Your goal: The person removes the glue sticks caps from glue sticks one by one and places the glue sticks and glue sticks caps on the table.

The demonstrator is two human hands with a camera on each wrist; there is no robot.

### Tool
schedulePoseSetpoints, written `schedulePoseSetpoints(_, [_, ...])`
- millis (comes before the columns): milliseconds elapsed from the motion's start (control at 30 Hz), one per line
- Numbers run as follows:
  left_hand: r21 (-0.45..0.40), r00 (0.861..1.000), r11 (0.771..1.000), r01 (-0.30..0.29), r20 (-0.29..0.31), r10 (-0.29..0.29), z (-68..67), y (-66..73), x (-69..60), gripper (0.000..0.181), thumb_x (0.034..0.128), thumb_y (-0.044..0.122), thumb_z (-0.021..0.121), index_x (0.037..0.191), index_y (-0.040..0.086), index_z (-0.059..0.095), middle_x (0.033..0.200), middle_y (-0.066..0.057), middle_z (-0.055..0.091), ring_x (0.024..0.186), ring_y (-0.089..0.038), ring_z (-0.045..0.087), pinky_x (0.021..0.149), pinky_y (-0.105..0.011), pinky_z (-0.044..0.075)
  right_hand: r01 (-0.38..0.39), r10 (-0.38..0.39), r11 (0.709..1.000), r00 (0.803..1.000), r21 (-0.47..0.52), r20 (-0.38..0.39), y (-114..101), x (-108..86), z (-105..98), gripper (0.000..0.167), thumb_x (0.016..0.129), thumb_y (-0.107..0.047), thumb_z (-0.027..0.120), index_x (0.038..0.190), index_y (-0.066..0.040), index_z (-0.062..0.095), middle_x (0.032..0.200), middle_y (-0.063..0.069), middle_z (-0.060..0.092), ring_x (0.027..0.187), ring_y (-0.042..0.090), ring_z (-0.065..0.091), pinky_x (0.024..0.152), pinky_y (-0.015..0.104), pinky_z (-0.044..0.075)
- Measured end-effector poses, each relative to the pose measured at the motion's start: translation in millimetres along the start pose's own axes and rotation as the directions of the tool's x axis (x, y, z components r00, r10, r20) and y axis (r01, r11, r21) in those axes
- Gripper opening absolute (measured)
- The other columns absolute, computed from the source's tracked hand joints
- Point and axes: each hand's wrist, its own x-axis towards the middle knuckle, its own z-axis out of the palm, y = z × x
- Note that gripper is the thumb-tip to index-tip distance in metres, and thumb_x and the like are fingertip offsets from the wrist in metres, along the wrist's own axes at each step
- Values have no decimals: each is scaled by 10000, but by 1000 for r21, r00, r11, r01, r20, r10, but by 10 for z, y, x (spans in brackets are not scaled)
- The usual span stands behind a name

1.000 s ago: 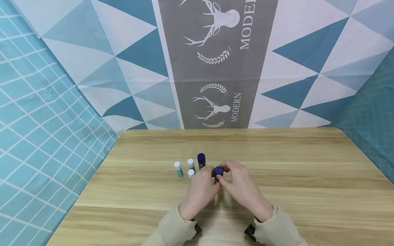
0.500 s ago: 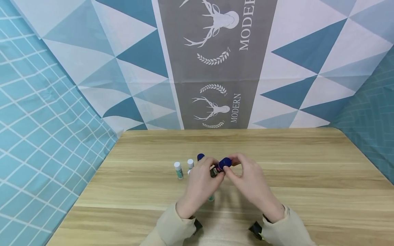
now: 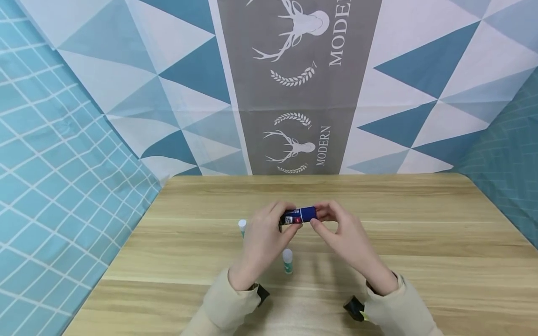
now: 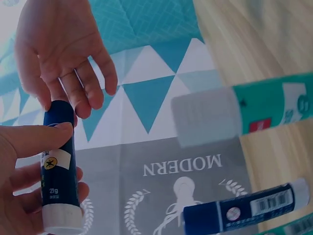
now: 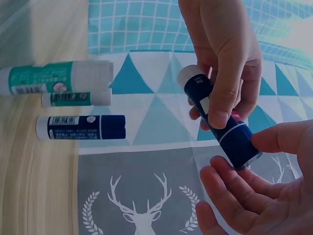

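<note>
Left hand grips, right hand pinches! The navy glue stick, just below mid-frame, has tipped from upright to nearly level, so its cap, still on, points rightward, well placed for two-handed work.

Gap between left hand and right hand was bridged by a held navy glue stick. Nearer the person, between the forearms, a green glue stick stood in the way. Left of the left hand, a partly hidden white-capped glue stick obstructed. Right of the right hand, bare wooden tabletop left wide passage; ahead of both hands, the patterned backdrop bounded the far edge.
</note>
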Motion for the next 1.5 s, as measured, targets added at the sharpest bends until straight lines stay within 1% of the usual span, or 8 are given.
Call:
schedulePoseSetpoints(167, [41, 996, 997, -68, -50, 70, -18, 9, 37, 271, 686, 195, 791, 907, 135, 645, 830, 39, 628, 722, -104, 556, 665, -264, 443, -61, 57, 995, 998, 84, 41, -1, 30, -13, 266, 908, -262, 548, 1109, -88, 555, 896, 34, 642, 855, 148, 614, 737, 312, 483])
schedulePoseSetpoints(267, [52, 994, 995, -85, -63, 88, -26, 19, 47, 262, 690, 186, 788, 906, 138, 647, 841, 38, 627, 750, -115, 563, 671, -264, 433, -88, 79, 987, 995, 132, 67, -4, 45, -8, 304, 925, -315, 504, 1129, -95, 552, 886, 44, 638, 809, 138, 617, 730, 304, 479])
schedulePoseSetpoints(400, [66, 992, 993, -99, -69, 103, -25, 23, 41, 252, 696, 184, 783, 902, 136, 645, 855, 31, 622, 796, -133, 576, 681, -267, 431, -119, 97, 968, 989, 219, 108, -5, 41, 13, 318, 942, -313, 468, 1135, -74, 548, 898, 84, 637, 768, 162, 621, 710, 264, 499])
schedulePoseSetpoints(500, [71, 992, 992, -104, -66, 109, -16, 20, 28, 242, 700, 175, 781, 897, 134, 647, 855, 30, 618, 801, -135, 575, 683, -266, 431, -120, 94, 960, 989, 253, 111, 0, 32, 39, 308, 946, -299, 462, 1113, -59, 558, 886, 92, 633, 759, 170, 618, 711, 249, 510])
schedulePoseSetpoints(667, [69, 993, 992, -102, -57, 106, -5, 13, 27, 236, 706, 167, 777, 900, 130, 648, 855, 28, 620, 793, -130, 572, 677, -259, 426, -95, 76, 965, 993, 245, 86, 18, 35, 70, 285, 944, -296, 467, 1066, -62, 573, 823, 71, 624, 736, 155, 604, 692, 249, 506])
schedulePoseSetpoints(833, [55, 992, 993, -106, -62, 109, 4, 8, 39, 264, 693, 187, 787, 910, 132, 648, 865, 31, 624, 809, -133, 578, 685, -263, 427, -79, 61, 965, 995, 249, 78, 28, 43, 62, 276, 947, -274, 465, 1062, -48, 572, 828, 91, 621, 740, 147, 597, 703, 244, 507])
schedulePoseSetpoints(1233, [19, 994, 996, -92, -55, 93, 1, -4, 38, 294, 679, 186, 792, 937, 122, 664, 886, 18, 646, 826, -124, 587, 703, -265, 439, -87, 68, 959, 995, 270, 79, 35, 51, 49, 274, 946, -258, 472, 1085, -45, 575, 888, 93, 635, 770, 151, 603, 737, 231, 510])
schedulePoseSetpoints(1500, [10, 993, 996, -92, -73, 92, 4, -15, 33, 308, 672, 201, 794, 946, 119, 680, 888, 15, 660, 826, -129, 597, 699, -265, 442, -96, 76, 961, 993, 260, 86, 44, 57, 48, 284, 945, -275, 470, 1095, -58, 578, 889, 83, 644, 776, 150, 606, 743, 231, 508])
